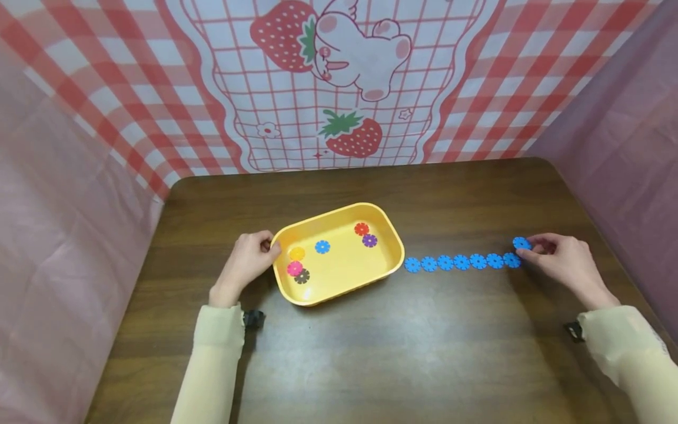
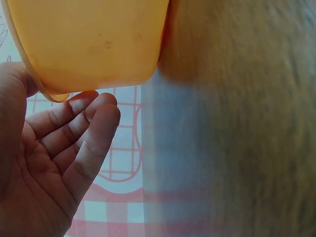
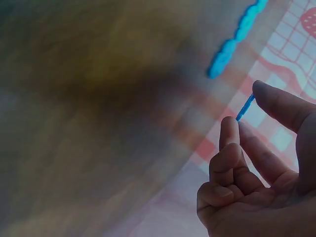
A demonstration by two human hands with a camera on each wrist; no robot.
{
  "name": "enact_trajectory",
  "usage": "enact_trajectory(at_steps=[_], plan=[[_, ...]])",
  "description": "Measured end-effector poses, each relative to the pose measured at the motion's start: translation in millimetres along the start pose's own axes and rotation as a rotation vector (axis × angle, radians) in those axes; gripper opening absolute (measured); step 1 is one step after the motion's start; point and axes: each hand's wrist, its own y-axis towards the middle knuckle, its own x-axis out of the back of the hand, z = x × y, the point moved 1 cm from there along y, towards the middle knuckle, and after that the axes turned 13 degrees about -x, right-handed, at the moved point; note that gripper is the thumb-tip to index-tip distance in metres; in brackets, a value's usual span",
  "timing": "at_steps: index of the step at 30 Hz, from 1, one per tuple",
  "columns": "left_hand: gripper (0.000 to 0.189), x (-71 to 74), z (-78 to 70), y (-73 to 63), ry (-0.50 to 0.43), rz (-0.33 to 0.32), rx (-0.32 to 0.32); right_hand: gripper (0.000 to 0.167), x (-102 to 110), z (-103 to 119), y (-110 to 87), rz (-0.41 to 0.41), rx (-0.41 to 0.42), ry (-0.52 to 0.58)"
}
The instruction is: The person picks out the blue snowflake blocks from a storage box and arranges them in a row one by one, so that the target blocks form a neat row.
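Note:
My left hand grips the left end of a shallow yellow plastic tub, thumb at the rim and fingers outside it. In the left wrist view the tub's wall rises above those fingers. Between thumb and fingertips my right hand pinches a blue notched disc; the right wrist view shows this disc edge-on, held off the table. Just beyond the right end of a straight row of several blue discs is that hand. The row starts beside the tub's right side.
Inside the tub lie a blue disc, a yellow one, a pink one, a dark one, a red one and a purple one. The brown wooden table meets a strawberry-print cloth at the back.

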Motion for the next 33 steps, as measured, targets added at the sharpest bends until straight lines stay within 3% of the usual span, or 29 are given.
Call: enact_trajectory(at_steps=[11,24,33], plan=[[0.013,0.1,0.0,0.9,-0.004,0.005,0.005,0.047,-5,-23,-2.4,0.055,-0.022,-0.057],[0.014,0.2,-1.5,-0.5,-0.017,0.015,0.030,0.047,-10,-26,-4.7,0.069,-0.045,-0.070],[0.014,-0.4,0.4,-0.5,0.003,0.000,-0.001,0.052,-6,-27,-5.1,0.078,-0.052,-0.067]])
